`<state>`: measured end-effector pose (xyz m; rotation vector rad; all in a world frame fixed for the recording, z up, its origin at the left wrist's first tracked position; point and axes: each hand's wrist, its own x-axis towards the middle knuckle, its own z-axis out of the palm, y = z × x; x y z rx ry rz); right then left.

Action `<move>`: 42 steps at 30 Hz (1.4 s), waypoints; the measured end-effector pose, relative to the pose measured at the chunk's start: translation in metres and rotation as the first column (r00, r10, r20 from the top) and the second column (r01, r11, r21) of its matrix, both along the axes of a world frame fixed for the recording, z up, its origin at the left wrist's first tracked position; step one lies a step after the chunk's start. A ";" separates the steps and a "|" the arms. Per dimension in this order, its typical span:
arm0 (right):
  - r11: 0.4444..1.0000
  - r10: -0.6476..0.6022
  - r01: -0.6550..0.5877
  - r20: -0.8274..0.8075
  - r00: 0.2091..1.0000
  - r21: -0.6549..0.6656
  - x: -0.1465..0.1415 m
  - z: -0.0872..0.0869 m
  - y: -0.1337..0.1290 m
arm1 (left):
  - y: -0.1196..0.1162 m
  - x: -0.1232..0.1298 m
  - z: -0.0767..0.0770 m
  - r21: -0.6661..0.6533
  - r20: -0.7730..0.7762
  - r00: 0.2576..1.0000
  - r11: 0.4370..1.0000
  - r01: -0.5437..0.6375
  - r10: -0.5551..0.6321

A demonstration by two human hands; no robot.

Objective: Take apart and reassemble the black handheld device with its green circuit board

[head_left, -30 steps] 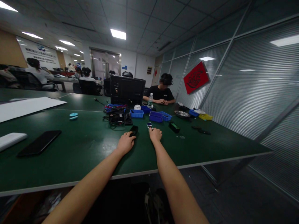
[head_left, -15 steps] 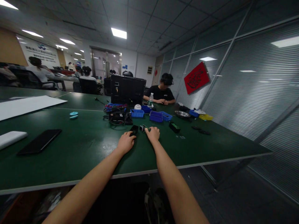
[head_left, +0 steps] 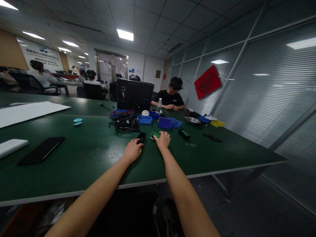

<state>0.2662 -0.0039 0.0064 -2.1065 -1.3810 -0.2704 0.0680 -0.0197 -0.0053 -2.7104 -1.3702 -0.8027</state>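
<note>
My left hand point(head_left: 133, 149) is closed on the near end of a small black plastic case point(head_left: 141, 136), which rests at the table's middle. Just to its right, my right hand point(head_left: 163, 140) grips a green circuit board point(head_left: 155, 135) between thumb and fingers, its green face turned up. The board is a short way from the black case, not touching it. Further right lies another black case with a green board point(head_left: 184, 134) inside it. Beside that are small clear pieces point(head_left: 192, 144) on the green table point(head_left: 98, 174).
Behind my hands stand blue trays point(head_left: 144, 119), a black device with cables point(head_left: 123, 124), a water bottle point(head_left: 159, 104) and a monitor point(head_left: 135, 94). A black phone-like slab point(head_left: 41, 149) lies left. A metal dish point(head_left: 193, 120) sits right. A person point(head_left: 170, 98) sits across the table.
My right hand has turned the circuit board, so its green face now shows instead of its edge and metal parts. My left hand and the black case stay put.
</note>
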 end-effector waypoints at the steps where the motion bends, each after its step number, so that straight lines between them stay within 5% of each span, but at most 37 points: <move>1: 1.000 -0.013 0.013 -0.016 1.000 -0.010 0.001 0.000 0.000 | 0.000 0.000 0.000 -0.006 0.004 1.000 1.000 -0.001 0.001; 7: 0.986 -0.046 0.028 -0.106 0.993 -0.167 0.006 0.000 0.001 | 0.001 0.000 -0.001 -0.005 0.012 1.000 1.000 -0.005 0.005; 11: 0.988 -0.038 0.020 -0.110 0.993 -0.152 0.006 0.001 0.000 | 0.002 -0.001 -0.001 0.064 0.061 0.998 0.997 -0.036 0.032; 17: 0.993 -0.004 -0.013 -0.146 0.989 -0.117 0.005 -0.001 0.001 | 0.010 -0.003 0.000 0.110 0.244 0.937 0.953 -0.283 0.250; 21: 0.994 0.028 -0.049 -0.198 0.980 -0.100 0.006 -0.003 0.004 | 0.017 -0.003 -0.001 0.018 0.172 0.921 0.934 -0.357 0.349; 25: 0.995 0.065 -0.078 -0.198 0.978 -0.059 0.005 -0.006 0.008 | 0.018 -0.004 -0.001 -0.065 0.138 0.946 0.955 -0.288 0.295; 30: 0.968 0.245 -0.252 -0.210 0.946 -0.004 0.002 -0.013 0.013 | 0.010 -0.003 0.002 -0.082 0.180 0.983 0.997 -0.014 0.029; 37: 0.869 0.482 -0.493 -0.297 0.824 0.042 -0.002 -0.011 0.013 | 0.018 -0.005 0.000 0.052 0.332 0.925 0.975 -0.214 0.185; 40: 0.818 0.559 -0.571 -0.325 0.763 0.069 -0.005 -0.011 0.013 | 0.025 -0.008 -0.005 -0.058 0.292 0.945 0.989 -0.135 0.146; 42: 0.837 0.540 -0.534 -0.328 0.775 0.118 -0.004 -0.012 0.014 | 0.028 -0.010 -0.008 -0.105 0.264 0.960 0.992 -0.064 0.090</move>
